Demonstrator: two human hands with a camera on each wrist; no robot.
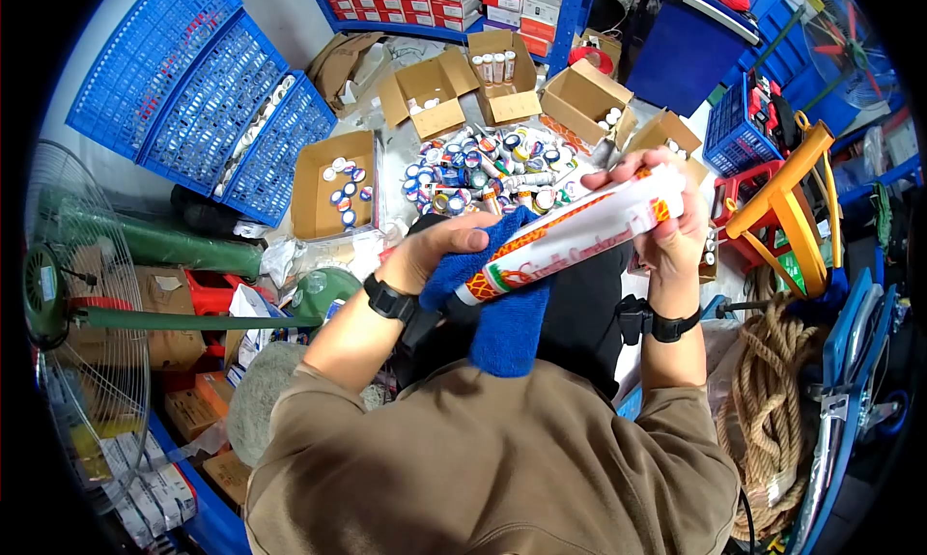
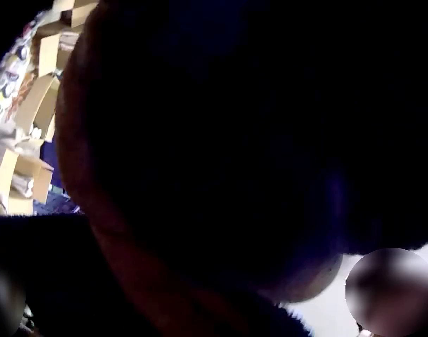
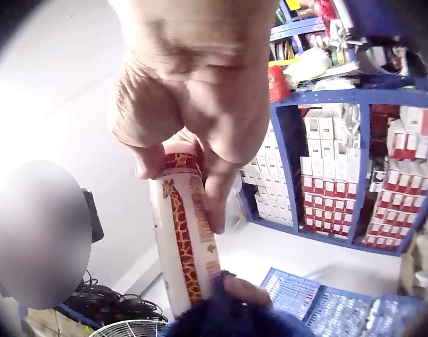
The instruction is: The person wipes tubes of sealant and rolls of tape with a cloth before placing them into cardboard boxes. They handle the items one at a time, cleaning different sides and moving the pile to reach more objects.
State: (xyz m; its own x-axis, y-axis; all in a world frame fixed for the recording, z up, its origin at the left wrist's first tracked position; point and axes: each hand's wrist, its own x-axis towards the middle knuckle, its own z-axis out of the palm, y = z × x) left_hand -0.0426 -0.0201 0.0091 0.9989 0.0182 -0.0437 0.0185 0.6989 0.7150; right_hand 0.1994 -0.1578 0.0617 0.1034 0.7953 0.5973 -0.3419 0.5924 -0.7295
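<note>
In front of the chest a long white tube [image 1: 579, 241] with red lettering and a giraffe-pattern print is held at a slant. My right hand [image 1: 673, 212] grips its upper end, fingers and thumb around the patterned band. A blue cloth [image 1: 507, 333] is bunched in my left hand [image 1: 439, 249], wrapped against the tube's lower part, with a long end hanging down. The right wrist view shows the tube [image 3: 182, 239] running from the right fingers down to the cloth [image 3: 235, 316]. Dark cloth fills most of the left wrist view and hides the left fingers.
Beyond the hands lies a heap of small tubes and round caps [image 1: 483, 169], ringed by open cardboard boxes [image 1: 425, 82]. Blue crates [image 1: 183, 111] stand at left above a fan [image 1: 92, 313]. On the right are a yellow metal frame [image 1: 782, 207] and coiled rope [image 1: 772, 400].
</note>
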